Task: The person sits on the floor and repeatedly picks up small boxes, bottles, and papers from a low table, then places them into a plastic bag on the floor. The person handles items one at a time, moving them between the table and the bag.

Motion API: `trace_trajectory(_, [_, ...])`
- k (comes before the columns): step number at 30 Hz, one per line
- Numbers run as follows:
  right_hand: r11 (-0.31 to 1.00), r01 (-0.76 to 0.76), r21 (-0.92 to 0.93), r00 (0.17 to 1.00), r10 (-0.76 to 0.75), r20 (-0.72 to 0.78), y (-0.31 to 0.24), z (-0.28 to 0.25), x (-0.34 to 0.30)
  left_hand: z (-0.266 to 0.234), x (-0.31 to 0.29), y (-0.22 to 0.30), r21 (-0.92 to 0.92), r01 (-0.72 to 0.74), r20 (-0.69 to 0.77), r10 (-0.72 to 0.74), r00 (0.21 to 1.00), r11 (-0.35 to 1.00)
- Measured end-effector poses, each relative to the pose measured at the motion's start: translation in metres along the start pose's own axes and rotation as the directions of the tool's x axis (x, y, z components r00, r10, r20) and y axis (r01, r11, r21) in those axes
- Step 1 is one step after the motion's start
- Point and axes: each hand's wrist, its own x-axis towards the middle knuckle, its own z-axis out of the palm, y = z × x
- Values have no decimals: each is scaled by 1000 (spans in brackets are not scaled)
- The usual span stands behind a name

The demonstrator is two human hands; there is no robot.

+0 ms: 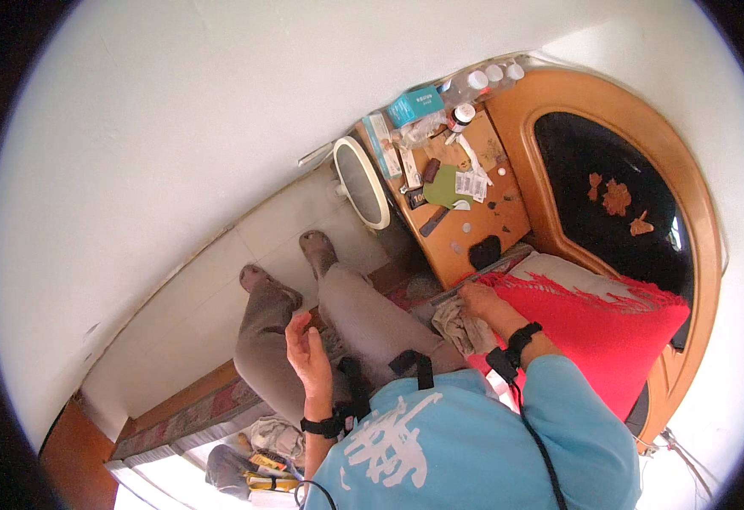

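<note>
The left hand (306,353) is raised over the brown trousers (372,319), its fingers half open, loosely curled, with nothing in them. The right hand (481,303) has its fingers bent down on the top of a crumpled beige cloth (464,331); whether they pinch it or only rest there I cannot tell. Black straps (522,340) circle both wrists, just behind the fingers. Low down behind the left fingers, a crumpled pale cloth (278,438) lies beside a few small things, one of them yellow. Immediately right of the right fingers spreads a red cover (584,336) with a fringe, and a thin grey strip (448,295) runs close by their tips. A little beyond them, on the nightstand (442,265), is a black patch (484,252); farther out lie a dark flat tool (433,222) and a green sheet (442,189). Farther still from those fingers stand a white-capped jar (460,120), a teal box (415,105) and clear bottles (465,86). The wooden headboard (712,212) curves up beyond the cover, far to their right.
</note>
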Motion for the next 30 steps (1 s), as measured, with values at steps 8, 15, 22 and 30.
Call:
trace_trajectory(8, [996, 6, 85, 999, -9, 33, 23, -3, -8, 16, 2, 66, -18, -29, -4, 29, 1000, 999])
trace_trajectory(15, [742, 303, 598, 602, 338, -724, 57, -122, 65, 53, -7, 26, 78, -204, -32, 207, 978, 976])
trace_trajectory(22, [881, 277, 383, 246, 320, -915, 78, -166, 101, 98, -64, -9, 146, -222, 179, 195, 964, 964])
trace_trajectory(30, [872, 108, 478, 496, 369, -786, 77, -176, 134, 111, -49, -17, 184, -275, 266, 222, 938, 944])
